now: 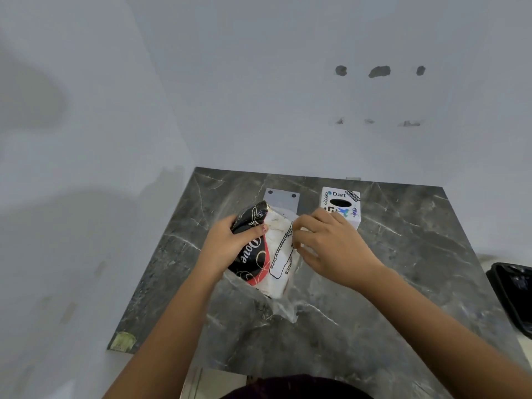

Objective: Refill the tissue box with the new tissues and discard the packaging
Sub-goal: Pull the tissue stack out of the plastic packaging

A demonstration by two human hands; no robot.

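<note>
A tissue pack (pixel 266 254) in black, red and clear plastic wrap is held above the dark marble table (pixel 403 269). My left hand (pixel 230 243) grips its black printed side from the left. My right hand (pixel 328 246) pinches the clear plastic edge on the pack's right side. White tissues show through the wrap. The white cube tissue box (pixel 341 203) with stickers and a dark oval opening stands behind my right hand, partly hidden by it.
A flat white plate (pixel 282 198) with two dark holes lies on the table behind the pack. A black bin or tray (pixel 515 292) sits off the table's right edge. White walls close in at the back and left.
</note>
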